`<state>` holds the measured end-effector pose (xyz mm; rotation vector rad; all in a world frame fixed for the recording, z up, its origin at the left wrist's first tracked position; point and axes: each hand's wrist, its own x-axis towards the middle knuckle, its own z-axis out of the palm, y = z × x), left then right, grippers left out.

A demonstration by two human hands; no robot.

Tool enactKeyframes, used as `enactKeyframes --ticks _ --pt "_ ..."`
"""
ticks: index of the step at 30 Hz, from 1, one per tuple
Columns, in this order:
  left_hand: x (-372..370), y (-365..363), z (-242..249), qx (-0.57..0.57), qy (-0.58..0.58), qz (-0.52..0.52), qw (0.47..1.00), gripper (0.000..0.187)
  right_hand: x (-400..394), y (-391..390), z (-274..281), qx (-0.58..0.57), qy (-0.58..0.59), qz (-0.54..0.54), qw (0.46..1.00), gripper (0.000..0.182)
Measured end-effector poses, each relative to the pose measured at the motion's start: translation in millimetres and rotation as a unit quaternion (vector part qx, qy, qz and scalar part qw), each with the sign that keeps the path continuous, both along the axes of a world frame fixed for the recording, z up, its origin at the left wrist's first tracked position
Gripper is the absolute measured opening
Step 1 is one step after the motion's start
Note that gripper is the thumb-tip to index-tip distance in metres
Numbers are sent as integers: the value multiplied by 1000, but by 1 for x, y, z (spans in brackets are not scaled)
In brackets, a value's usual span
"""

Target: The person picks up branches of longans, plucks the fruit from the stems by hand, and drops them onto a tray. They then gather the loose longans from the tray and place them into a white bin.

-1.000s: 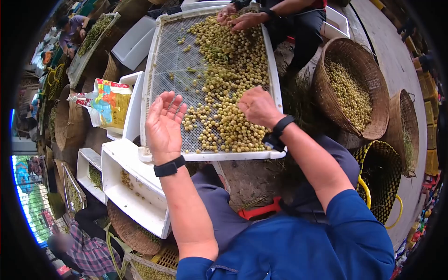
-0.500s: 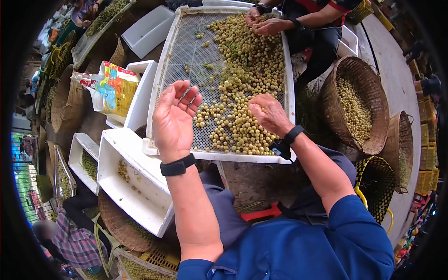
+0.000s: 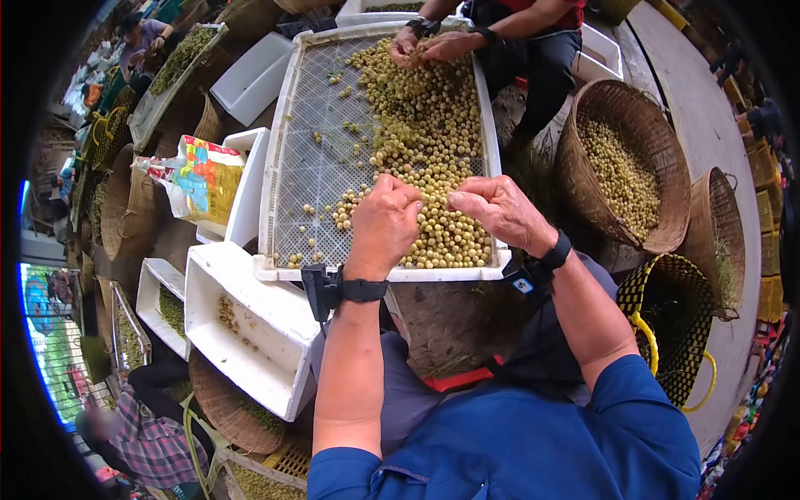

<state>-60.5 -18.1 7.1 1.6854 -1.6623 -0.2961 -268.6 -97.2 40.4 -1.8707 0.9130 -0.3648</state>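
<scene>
A white mesh tray (image 3: 275, 158) lies in front of me, with a heap of small round yellowish fruits (image 3: 429, 142) spread over its middle and right side. Over the near part of the heap is my left hand (image 3: 387, 223), its fingers curled in a pinch. My right hand (image 3: 504, 212) is just to the right of it, thumb and fingertips pressed together. The fingertips of both hands face each other with a small gap. Whatever is between the fingers of either hand is too small to make out.
Across the tray, a co-worker's hands (image 3: 429, 47) handle fruit. Wicker baskets (image 3: 667, 167) and a yellow-black basket (image 3: 679, 333) stand at the right. White foam boxes (image 3: 250, 333) and a colourful bag (image 3: 204, 179) are at the left.
My left hand has turned from an open palm to a pinch and moved right, towards my right hand. The right hand has lifted off the fruit. Several fruits now lie further left.
</scene>
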Motion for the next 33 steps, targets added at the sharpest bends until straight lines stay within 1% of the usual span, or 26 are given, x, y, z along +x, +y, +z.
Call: enactKeyframes --ticks 2,3,4,6,7,8,10,11,12,14,15,16,18,22,24,25,29,32,33 --pt "-5 -2 -3 46 34 -41 998 14 -5 -4 -6 85 -88 -17 992 38" --pt "-5 -4 -1 43 56 -69 995 10 -5 -5 -1 88 -161 -34 982 42" --pt "-6 -5 1 47 55 -76 994 10 -8 -10 2 145 -218 -32 965 44" --pt "-8 -6 8 131 190 -50 972 11 -12 -14 11 237 -312 -72 917 43" --pt "-8 -8 6 151 262 -57 951 17 -15 -19 11 267 -326 -86 903 39" --pt "-9 -9 8 153 261 -61 951 17 -17 -20 10 266 -328 -89 902 39" --pt "-12 -13 16 185 428 -30 884 18 -18 -19 3 235 -262 -150 924 34" --pt "-10 -14 16 187 452 -44 871 19 -17 -18 -4 212 -216 -142 943 28" --pt "-11 -15 17 188 452 -47 871 19 -15 -12 -5 197 -184 -119 956 31" --pt "-10 -15 20 181 512 -56 838 18 -9 -2 -15 197 -147 -70 967 34" --pt "-9 -16 19 183 533 -65 824 17 -3 4 -18 186 -167 -53 967 34" --pt "-9 -16 19 183 533 -65 824 17 -2 8 -19 218 -156 -42 963 33" --pt "-9 -15 21 173 564 -70 804 15 -1 12 -18 259 -157 -32 952 30" --pt "-3 -10 21 185 585 -71 787 12 2 15 -13 302 -182 -37 935 26" --pt "0 -9 19 178 591 -68 784 9 2 13 -15 404 -267 -57 873 25" --pt "1 -9 19 178 591 -68 784 9 2 12 -15 428 -287 -64 855 26" --pt "3 -8 19 167 591 -61 787 9 8 13 -17 407 -298 -65 861 25" --pt "2 -7 20 149 587 -58 794 8 10 12 -27 383 -299 -43 873 24" --pt "2 -7 20 132 583 -55 800 8 12 12 -28 374 -274 -45 885 23"
